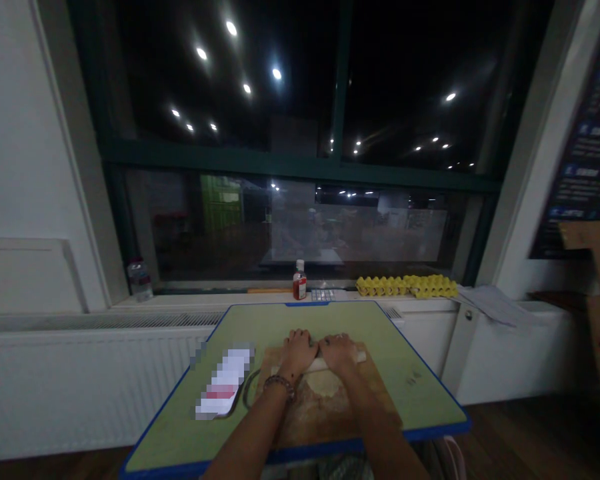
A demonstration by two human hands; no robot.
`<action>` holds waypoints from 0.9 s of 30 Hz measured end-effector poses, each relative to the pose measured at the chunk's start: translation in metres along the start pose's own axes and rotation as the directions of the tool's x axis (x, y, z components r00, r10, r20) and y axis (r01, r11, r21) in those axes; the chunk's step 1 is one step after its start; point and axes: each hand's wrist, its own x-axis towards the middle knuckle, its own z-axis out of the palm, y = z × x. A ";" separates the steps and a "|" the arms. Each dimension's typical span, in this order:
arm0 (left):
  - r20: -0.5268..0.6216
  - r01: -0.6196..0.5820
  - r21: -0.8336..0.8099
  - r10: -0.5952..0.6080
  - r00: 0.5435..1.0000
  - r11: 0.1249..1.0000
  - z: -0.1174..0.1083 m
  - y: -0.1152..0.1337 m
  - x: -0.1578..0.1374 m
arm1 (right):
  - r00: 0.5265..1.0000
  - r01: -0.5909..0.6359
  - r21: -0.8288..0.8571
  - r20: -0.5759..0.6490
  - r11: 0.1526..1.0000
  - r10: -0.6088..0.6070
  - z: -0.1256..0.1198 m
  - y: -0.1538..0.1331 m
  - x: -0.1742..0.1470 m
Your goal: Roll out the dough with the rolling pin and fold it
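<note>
Our rolling pin [320, 365] lies across the wooden board [380, 400], with flat dough [323, 385] showing on our side of it. Our left hand [300, 349] and right hand [337, 352] rest on top of it, side by side; we cannot tell if the fingers [301, 335] close around it. The board sits on our green table [425, 380], and a phone [225, 387] lies to the left.
</note>
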 end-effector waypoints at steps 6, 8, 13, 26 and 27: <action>-0.030 -0.013 -0.011 0.013 0.999 1.000 -0.001 0.001 0.000 | 1.000 0.006 -0.012 0.005 1.000 -0.006 -0.003 -0.001 -0.003; -0.026 0.001 -0.016 -0.001 1.000 1.000 -0.001 0.000 0.001 | 1.000 -0.009 -0.011 0.004 1.000 0.009 -0.003 -0.001 -0.003; 0.001 0.010 -0.014 -0.010 1.000 1.000 -0.002 0.000 0.002 | 1.000 -0.016 0.017 0.004 1.000 0.016 -0.003 -0.001 -0.002; 0.085 0.003 0.067 -0.008 0.996 0.998 -0.007 0.005 -0.012 | 0.995 0.030 -0.019 -0.095 0.999 -0.032 0.006 -0.001 -0.011; 0.090 -0.015 0.072 0.009 0.996 0.997 -0.005 0.006 -0.015 | 0.994 0.025 -0.002 -0.109 1.000 -0.025 0.007 -0.001 -0.015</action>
